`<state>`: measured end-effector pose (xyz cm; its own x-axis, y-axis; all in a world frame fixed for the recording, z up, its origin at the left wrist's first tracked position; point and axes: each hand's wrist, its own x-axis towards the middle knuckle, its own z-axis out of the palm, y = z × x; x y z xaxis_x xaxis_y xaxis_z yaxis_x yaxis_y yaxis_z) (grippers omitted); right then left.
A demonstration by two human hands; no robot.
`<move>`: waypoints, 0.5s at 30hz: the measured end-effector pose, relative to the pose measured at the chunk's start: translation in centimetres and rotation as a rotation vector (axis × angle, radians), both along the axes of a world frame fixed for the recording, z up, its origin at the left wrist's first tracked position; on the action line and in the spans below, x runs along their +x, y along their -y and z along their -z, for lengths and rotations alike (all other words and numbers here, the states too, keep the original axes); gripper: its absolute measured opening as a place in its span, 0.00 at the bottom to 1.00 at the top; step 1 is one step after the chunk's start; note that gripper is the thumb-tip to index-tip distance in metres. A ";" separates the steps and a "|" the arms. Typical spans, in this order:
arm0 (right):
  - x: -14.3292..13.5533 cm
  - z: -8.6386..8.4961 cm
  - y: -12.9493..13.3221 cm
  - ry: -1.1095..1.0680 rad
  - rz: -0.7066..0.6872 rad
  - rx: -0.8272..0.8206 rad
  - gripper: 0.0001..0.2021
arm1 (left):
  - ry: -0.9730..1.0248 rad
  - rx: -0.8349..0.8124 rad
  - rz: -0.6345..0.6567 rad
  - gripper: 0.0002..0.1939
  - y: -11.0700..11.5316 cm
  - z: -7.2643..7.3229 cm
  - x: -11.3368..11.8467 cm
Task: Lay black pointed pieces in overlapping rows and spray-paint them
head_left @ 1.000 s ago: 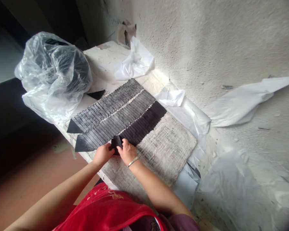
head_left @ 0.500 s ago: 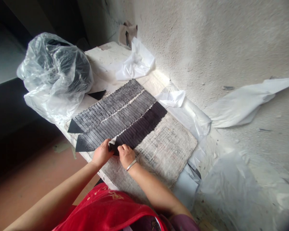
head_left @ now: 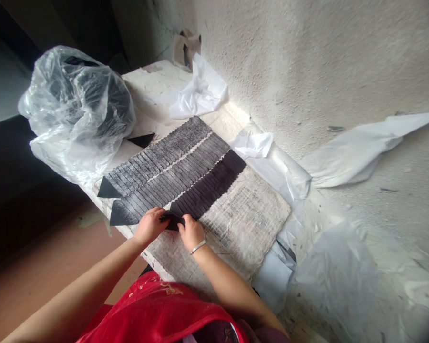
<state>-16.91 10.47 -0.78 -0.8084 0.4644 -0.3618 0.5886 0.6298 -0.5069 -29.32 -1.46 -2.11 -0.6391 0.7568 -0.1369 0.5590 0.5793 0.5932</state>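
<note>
Between my hands are dark pieces (head_left: 173, 222), at the near end of a row of overlapping black pieces (head_left: 209, 183). My left hand (head_left: 152, 227) is closed on their left side, and my right hand (head_left: 192, 232), with a silver bracelet at its wrist, pinches their right side. Two further rows lie beyond: a grey speckled middle row (head_left: 175, 178) and a far speckled row (head_left: 157, 151), with pointed dark ends at the left. All three rows rest on a worn woven board (head_left: 252, 212).
A clear plastic bag of dark material (head_left: 82, 105) stands at the back left of the table, with a black triangular piece (head_left: 143, 140) beside it. Crumpled white plastic (head_left: 203, 93) lies near the rough wall (head_left: 307, 71). Light blue sheets (head_left: 273, 276) show under the board's right side.
My right hand has shifted slightly right and down, away from my left hand, and more of the dark pieces shows between them. The whole view has moved slightly.
</note>
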 end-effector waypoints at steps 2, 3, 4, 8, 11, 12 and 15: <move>0.2 0.0 -0.2 -0.010 0.049 -0.096 0.13 | 0.036 -0.023 -0.014 0.07 0.0 -0.6 0.0; 0.3 0.1 -0.2 -0.013 0.068 -0.138 0.14 | 0.074 -0.037 -0.026 0.08 0.1 -0.8 0.1; 0.3 0.2 -0.3 -0.010 0.082 -0.175 0.15 | 0.120 -0.059 -0.042 0.09 0.2 -1.0 0.1; 0.4 0.4 -0.3 0.047 0.079 -0.229 0.17 | 0.243 -0.208 -0.091 0.10 0.5 -1.2 0.2; 0.3 0.0 -0.6 0.082 0.045 -0.130 0.14 | 0.231 -0.282 -0.109 0.09 0.4 -1.0 0.2; 0.3 -0.1 -0.7 0.095 0.041 -0.074 0.12 | 0.223 -0.302 -0.115 0.09 0.3 -0.9 0.2; 0.1 -0.4 -1.3 0.108 0.036 0.089 0.09 | 0.185 -0.357 -0.103 0.10 -0.1 -0.9 0.2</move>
<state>-16.78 11.79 -0.34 -0.7491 0.5267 -0.4019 0.6599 0.6464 -0.3829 -29.15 -1.38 -1.19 -0.6486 0.5748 -0.4989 0.3902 0.8139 0.4305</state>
